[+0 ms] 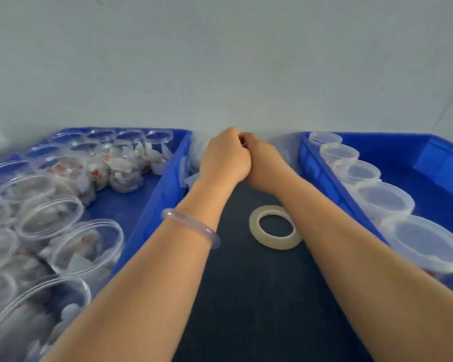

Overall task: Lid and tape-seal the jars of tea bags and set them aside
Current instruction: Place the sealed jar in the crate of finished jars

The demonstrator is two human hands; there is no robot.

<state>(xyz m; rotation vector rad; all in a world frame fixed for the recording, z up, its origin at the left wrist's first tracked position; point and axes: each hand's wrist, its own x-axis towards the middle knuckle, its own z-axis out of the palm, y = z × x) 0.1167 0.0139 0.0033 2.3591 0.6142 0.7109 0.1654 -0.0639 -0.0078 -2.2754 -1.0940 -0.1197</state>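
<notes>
Your left hand (224, 158) and right hand (266, 163) meet at the far end of the dark table (246, 296), side by side and touching, in the gap between the two blue crates; both have their knuckles up and fingers curled inward, with the fingertips pressed close together at the top. From here I cannot tell what, if anything, they grip; the backs of your hands hide it. Bits of clear plastic (194, 159) show on either side of your hands, which may be a jar beneath them, though the view is too blurred to be sure.

The tape roll (275, 243) lies flat on the table between your forearms, just beside the right one, and neither hand touches it. A clear bangle (191, 226) sits on your left wrist.

The left crate (165, 184) holds the open jars (50, 218), crowded together without lids, with tea bags (126, 176) in them and some heaped loose toward the back. The right crate (322, 173) holds the lidded jars (385, 199), standing in one row along its near wall, each touching the next; whether tape runs round their lids cannot be made out. A plain pale wall (220, 61) rises behind the table.
</notes>
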